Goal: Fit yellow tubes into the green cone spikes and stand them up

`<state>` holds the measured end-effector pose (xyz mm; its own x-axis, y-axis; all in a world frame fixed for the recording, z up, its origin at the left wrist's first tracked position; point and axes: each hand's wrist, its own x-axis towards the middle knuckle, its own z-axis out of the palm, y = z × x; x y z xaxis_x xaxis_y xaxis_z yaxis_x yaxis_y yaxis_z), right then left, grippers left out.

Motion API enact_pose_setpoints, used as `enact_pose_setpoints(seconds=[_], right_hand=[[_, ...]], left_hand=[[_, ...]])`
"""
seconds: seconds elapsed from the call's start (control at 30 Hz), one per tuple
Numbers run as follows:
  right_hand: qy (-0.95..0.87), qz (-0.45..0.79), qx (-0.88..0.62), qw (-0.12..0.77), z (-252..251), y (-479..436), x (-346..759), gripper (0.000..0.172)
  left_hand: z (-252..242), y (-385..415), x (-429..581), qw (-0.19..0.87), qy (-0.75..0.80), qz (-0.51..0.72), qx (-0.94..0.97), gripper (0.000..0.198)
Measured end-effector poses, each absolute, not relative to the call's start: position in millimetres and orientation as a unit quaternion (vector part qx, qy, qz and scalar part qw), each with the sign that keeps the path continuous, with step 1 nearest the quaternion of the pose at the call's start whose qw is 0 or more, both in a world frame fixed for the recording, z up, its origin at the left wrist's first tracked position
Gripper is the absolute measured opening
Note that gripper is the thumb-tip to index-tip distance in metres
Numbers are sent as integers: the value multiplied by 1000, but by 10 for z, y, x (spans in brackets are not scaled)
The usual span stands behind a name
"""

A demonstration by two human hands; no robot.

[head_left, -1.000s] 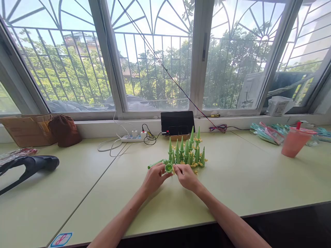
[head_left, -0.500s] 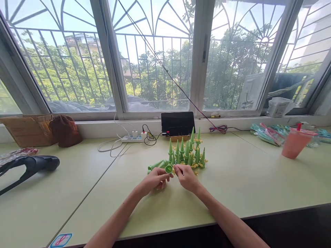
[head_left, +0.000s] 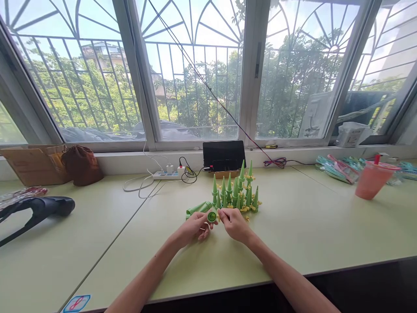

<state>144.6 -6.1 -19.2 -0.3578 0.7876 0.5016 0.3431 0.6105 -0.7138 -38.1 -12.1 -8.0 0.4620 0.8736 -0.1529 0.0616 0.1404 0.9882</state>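
Note:
My left hand (head_left: pixel 197 224) is closed around a round green plastic part (head_left: pixel 212 216), whose hollow open end faces me. Close to its right side, my right hand (head_left: pixel 233 221) pinches a small yellow piece (head_left: pixel 219 215), mostly covered by the fingers. Just beyond the hands stand several green pointed cones (head_left: pixel 229 187) in a cluster, many with yellow bits (head_left: pixel 244 209) around their lower parts. Long green tubes (head_left: pixel 199 208) lie on the table behind my left hand.
Behind the cones a black tablet (head_left: pixel 224 155) leans at the sill. A power strip (head_left: pixel 169 174) with cables lies left of it. A pink cup (head_left: pixel 374 179) and plastic-wrapped packs (head_left: pixel 339 168) are at right. A black curved object (head_left: pixel 39 213) and brown pouch (head_left: pixel 81 165) are at left.
The green part in my left hand has turned slightly, and its open end now faces me more directly. My right hand has barely moved.

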Motion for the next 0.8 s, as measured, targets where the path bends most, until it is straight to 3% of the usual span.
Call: enact_pose_setpoints(seconds=[0.8], right_hand=[[-783, 252, -361, 440, -201, -49, 1447, 42]], left_hand=[[-65, -127, -400, 518, 412, 369, 653, 45]])
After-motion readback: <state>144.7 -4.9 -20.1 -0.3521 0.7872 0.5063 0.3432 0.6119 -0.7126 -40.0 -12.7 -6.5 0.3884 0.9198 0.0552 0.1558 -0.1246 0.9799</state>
